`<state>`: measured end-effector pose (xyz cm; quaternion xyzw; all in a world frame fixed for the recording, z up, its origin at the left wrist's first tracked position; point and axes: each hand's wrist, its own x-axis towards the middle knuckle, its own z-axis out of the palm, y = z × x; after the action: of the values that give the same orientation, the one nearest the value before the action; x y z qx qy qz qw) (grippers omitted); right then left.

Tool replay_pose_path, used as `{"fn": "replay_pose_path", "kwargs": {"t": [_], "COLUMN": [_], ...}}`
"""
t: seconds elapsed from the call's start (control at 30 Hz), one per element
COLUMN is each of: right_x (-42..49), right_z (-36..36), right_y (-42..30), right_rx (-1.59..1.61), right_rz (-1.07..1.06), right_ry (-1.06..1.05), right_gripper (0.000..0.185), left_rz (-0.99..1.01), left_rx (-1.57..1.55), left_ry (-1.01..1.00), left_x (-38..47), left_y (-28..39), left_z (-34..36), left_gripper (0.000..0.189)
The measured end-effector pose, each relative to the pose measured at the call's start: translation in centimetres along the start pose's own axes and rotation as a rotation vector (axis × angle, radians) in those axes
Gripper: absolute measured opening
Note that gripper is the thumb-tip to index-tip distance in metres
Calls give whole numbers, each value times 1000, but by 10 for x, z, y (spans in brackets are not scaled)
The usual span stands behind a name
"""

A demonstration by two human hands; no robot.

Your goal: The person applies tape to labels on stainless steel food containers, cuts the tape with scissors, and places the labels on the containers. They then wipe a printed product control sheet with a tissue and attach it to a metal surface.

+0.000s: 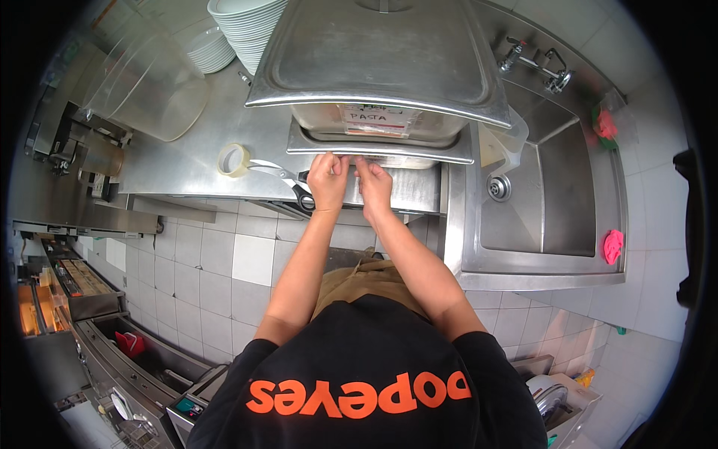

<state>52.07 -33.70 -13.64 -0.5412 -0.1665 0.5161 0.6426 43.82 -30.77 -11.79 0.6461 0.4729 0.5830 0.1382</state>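
Note:
Before me stands a stack of stainless steel food pans. The upper pan (435,124) carries a handwritten label (374,119) on its front and rests on a rimmed steel lid (387,148). Below that lid, a lower pan (418,163) shows only its front edge. My left hand (327,182) and my right hand (374,184) are close together at the lower pan's front, fingers curled and thumbs near each other. Whatever may lie between the fingertips is too small to make out. Black-handled scissors (286,175) lie beside my left hand, touching a roll of clear tape (233,160).
A large steel lid (381,50) overhangs the stack. To the left are a clear plastic tub (151,90) and stacked white plates (247,28). At right is a steel sink (566,191) with a faucet (538,64) and a pink cloth (613,247).

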Motion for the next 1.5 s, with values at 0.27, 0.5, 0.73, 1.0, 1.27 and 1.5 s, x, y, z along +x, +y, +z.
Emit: {"fn": "replay_pose_path", "kwargs": {"t": [0.27,0.5,0.73,1.0,1.27,1.5], "right_x": [2,7,11,10,11,-10], "right_z": [1,-6,-9,-11,-17,-76], "right_y": [-1,-2,0,-4,0,-26], "right_rx": [-57,-286,-450,-563,-499,-586], "right_rz": [-36,-105,-207,-260,-230,-165], "right_ry": [24,7,11,5,-65,22], "right_gripper": [42,43,54,55,60,61], "left_rz": [-139,-238,-47,-45,-168,-166], "left_rx": [24,53,306,449,410,311], "left_ry": [74,29,-13,-72,-87,-144], "left_x": [-13,-6,-6,-6,-3,-2], "left_y": [-7,-26,-39,-42,-37,-41], "left_z": [6,8,3,-1,-3,-4], "left_gripper": [39,37,36,41,48,52]}}
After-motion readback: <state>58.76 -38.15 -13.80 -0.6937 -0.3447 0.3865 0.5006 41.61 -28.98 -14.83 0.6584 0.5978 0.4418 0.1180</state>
